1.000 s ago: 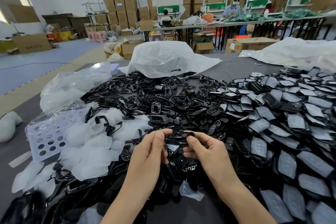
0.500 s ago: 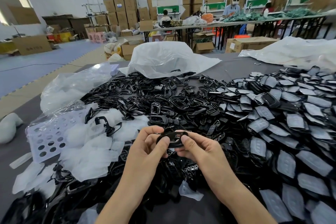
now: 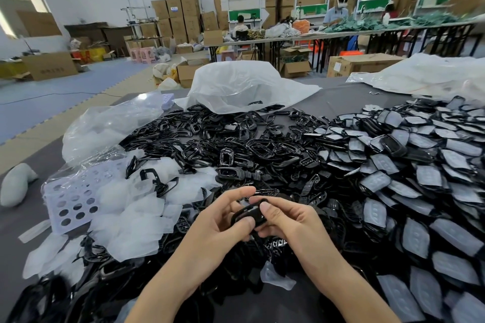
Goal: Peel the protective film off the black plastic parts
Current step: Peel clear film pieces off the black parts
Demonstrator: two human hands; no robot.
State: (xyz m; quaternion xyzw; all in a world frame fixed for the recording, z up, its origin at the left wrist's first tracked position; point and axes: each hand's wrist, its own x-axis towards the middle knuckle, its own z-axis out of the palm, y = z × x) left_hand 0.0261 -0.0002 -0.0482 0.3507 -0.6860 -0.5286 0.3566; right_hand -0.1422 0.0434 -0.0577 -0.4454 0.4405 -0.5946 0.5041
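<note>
Since the earlier frames, the black plastic part [image 3: 248,214] is brought slightly lower in the frame and nearer the body, and the thumbs are shifted further onto its top face. It is held just below the centre of the frame, above the heap on the grey table [image 3: 341,102]. The left hand [image 3: 220,220] is curled round its left end, thumb on the near edge. The right hand [image 3: 288,220] pinches its right end, the thumb laid across the glossy face. Whether film is on this piece cannot be told.

The part is judged light, thin and stiff, a moulded shell that would flex little and could crack or scratch if squeezed hard. Its gloss suggests a slippery face, so it is best held by the rim at both ends, the face left free. The film is judged thin, soft and clinging; a corner at the edge would be lifted with a nail and drawn off flat.

Filmed parts [image 3: 393,178] are heaped at the right, bare black frames [image 3: 223,144] at the centre, and peeled films [image 3: 136,212] at the left, beside a white perforated tray [image 3: 70,202].

No brand is readable. Printing on a cardboard box [image 3: 49,67] at the left, and blue labels on stacked boxes [image 3: 174,9] behind, are too blurred to read.
</note>
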